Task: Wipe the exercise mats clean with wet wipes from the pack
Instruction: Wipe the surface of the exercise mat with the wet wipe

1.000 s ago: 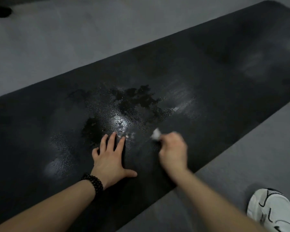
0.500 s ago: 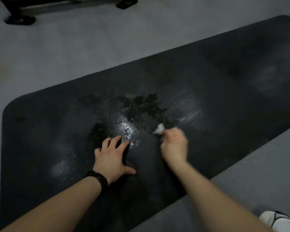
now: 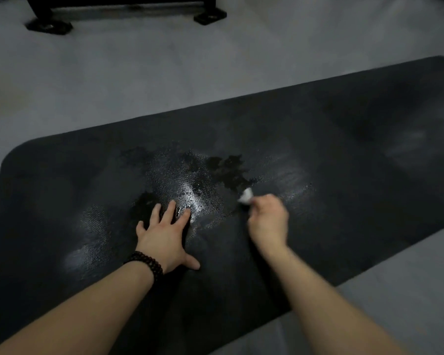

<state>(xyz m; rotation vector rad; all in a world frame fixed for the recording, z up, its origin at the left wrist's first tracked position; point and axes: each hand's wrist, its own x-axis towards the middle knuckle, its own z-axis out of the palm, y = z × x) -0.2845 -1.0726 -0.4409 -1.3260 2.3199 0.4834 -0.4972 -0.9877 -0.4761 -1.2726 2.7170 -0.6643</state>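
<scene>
A black exercise mat [image 3: 344, 155] lies slantwise across the grey floor, with a wet, shiny patch in its middle. My left hand [image 3: 164, 234] presses flat on the mat, fingers spread, a dark bead bracelet on the wrist. To its right, my right hand [image 3: 268, 221] grips a small crumpled white wet wipe [image 3: 246, 196] and holds it against the mat at the edge of the wet patch. The wipe pack is not in view.
The black feet and bar of a piece of gym equipment [image 3: 46, 26] stand on the grey floor [image 3: 139, 78] at the top left, well beyond the mat's far edge. Grey floor also shows at the lower right.
The view has tilted upward, bringing the equipment into sight and losing the white shoe. My right hand with the wipe has moved slightly forward over the mat; my left hand stays planted.
</scene>
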